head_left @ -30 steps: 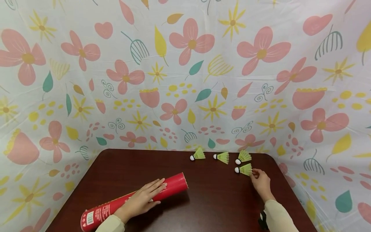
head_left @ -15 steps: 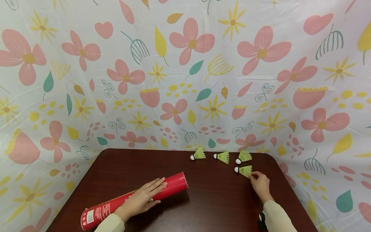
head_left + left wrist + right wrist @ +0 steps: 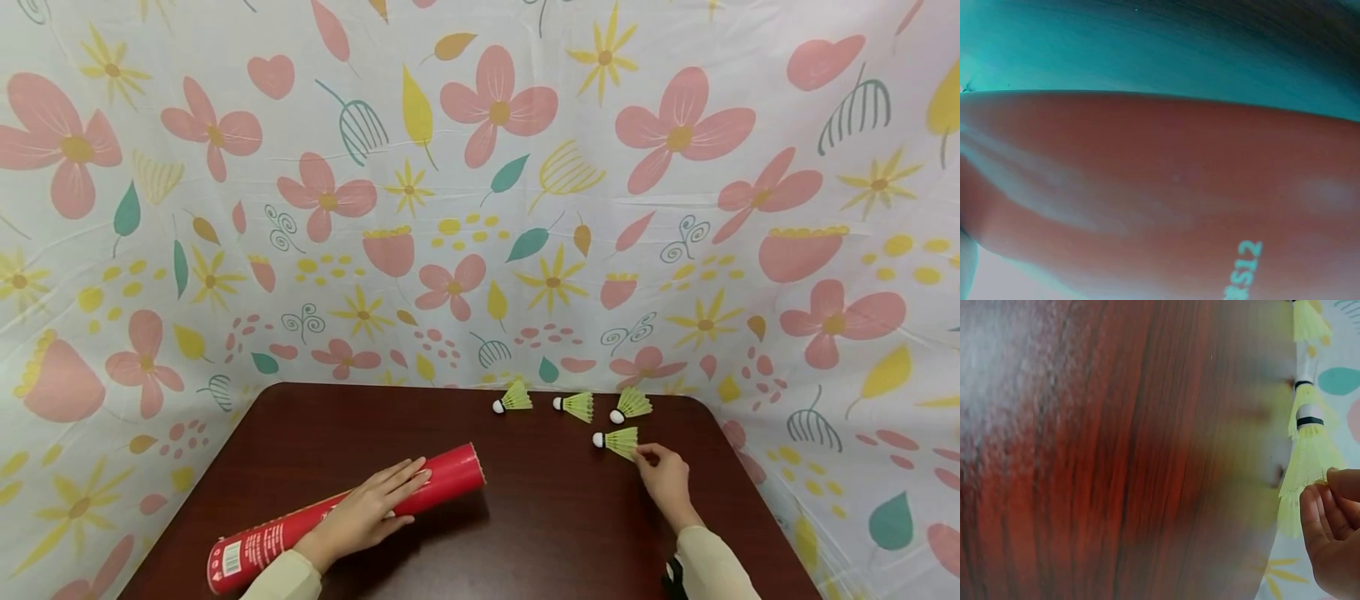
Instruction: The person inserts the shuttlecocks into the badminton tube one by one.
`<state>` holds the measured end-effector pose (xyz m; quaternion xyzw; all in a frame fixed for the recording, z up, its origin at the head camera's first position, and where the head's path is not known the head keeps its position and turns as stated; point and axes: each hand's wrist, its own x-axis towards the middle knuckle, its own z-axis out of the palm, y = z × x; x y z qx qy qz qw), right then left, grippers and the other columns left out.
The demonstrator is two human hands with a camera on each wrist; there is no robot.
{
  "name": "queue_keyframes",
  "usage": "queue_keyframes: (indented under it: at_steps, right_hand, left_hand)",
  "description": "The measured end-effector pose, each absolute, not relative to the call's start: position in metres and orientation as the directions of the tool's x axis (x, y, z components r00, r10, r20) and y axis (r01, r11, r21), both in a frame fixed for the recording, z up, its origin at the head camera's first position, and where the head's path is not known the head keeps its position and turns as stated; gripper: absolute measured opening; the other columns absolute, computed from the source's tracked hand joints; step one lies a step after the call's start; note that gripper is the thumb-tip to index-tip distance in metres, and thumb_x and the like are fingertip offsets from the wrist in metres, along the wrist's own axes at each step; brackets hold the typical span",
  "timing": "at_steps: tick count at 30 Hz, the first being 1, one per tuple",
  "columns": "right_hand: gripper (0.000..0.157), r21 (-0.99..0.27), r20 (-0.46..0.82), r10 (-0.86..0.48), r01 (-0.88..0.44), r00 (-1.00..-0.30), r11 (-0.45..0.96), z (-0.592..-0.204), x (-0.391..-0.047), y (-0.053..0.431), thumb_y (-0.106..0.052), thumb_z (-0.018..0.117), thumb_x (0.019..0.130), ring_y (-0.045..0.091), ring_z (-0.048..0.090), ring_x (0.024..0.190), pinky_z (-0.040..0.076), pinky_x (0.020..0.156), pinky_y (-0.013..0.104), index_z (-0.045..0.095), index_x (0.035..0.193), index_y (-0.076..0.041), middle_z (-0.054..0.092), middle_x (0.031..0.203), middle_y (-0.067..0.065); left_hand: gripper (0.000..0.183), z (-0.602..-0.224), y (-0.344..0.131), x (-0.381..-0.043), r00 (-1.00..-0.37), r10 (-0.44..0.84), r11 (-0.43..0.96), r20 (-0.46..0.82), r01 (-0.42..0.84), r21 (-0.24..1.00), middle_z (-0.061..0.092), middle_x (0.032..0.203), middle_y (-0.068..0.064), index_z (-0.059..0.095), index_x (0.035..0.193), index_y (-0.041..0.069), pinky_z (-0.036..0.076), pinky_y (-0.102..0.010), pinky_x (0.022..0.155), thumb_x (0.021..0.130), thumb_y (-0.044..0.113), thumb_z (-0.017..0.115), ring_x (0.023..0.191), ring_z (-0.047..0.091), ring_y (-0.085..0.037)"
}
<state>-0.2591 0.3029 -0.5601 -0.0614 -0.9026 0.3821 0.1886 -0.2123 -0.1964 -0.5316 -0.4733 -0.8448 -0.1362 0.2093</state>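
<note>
My left hand (image 3: 367, 512) rests on a long red shuttlecock tube (image 3: 450, 481), its fingers laid straight over the top and its thumb along the near side. The tube lies slantwise across the table; its surface fills much of the left wrist view (image 3: 1166, 181). With thumb and fingertips, my right hand (image 3: 666, 482) pinches the feather rim of a yellow-green shuttlecock (image 3: 618, 442). Its white cork points left. In the right wrist view the pinched shuttlecock (image 3: 1313, 447) is close, cork upward. Whether it touches the table I cannot tell.
Along the back edge of the dark brown table (image 3: 540, 533) lie 3 more shuttlecocks: a left one (image 3: 514, 398), a middle one (image 3: 576, 407) and a right one (image 3: 632, 405). Behind the table hangs a flower-patterned cloth (image 3: 465, 208).
My right hand has moved a little to the left, bringing the pinched shuttlecock along, away from the right-hand one behind it. The left hand and the tube stay almost where they were.
</note>
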Motion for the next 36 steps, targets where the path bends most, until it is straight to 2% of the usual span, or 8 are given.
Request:
queue_keyframes:
  at_steps: [7,14,26,36]
  right_hand:
    - [0.011,-0.676,0.386,0.215,-0.117,-0.897,0.727,-0.553,-0.259,0.290,-0.006,0.070,0.087,0.017,0.058,0.060,0.043,0.053,0.028,0.072,0.093,0.002,0.070,0.090,0.020]
    - [0.012,-0.710,0.356,0.174,-0.145,-0.918,0.689,-0.544,-0.256,0.275,-0.009,0.069,0.089,0.020,0.063,0.069,0.047,0.055,0.025,0.072,0.097,-0.001,0.071,0.093,0.017]
    - [0.009,-0.771,0.368,0.074,-0.259,-0.927,0.582,-0.530,-0.253,0.247,-0.012,0.073,0.086,0.021,0.068,0.081,0.054,0.066,0.025,0.074,0.092,-0.007,0.072,0.090,0.008]
    - [0.007,-0.786,0.405,-0.010,-0.353,-0.914,0.508,-0.520,-0.245,0.217,-0.009,0.074,0.083,0.010,0.065,0.075,0.053,0.065,0.024,0.073,0.090,-0.010,0.071,0.085,0.001]
  left_hand:
    - [0.088,-0.530,-0.197,-0.211,-0.493,0.731,0.535,0.471,0.843,0.052,0.035,0.153,-0.007,0.042,0.146,0.011,0.043,-0.043,0.101,0.070,0.018,0.087,0.130,0.046,-0.032]
    - [0.078,-0.530,-0.196,-0.212,-0.474,0.742,0.528,0.475,0.849,0.023,0.035,0.153,-0.008,0.041,0.147,0.010,0.045,-0.044,0.100,0.081,0.028,0.079,0.132,0.044,-0.030]
    - [0.070,-0.528,-0.194,-0.211,-0.478,0.741,0.527,0.472,0.849,0.033,0.037,0.152,-0.009,0.040,0.147,0.011,0.045,-0.043,0.099,0.088,0.037,0.068,0.129,0.047,-0.032]
    - [0.071,-0.526,-0.194,-0.211,-0.477,0.744,0.523,0.468,0.852,0.035,0.035,0.153,-0.007,0.040,0.147,0.010,0.046,-0.044,0.098,0.088,0.037,0.070,0.128,0.047,-0.033]
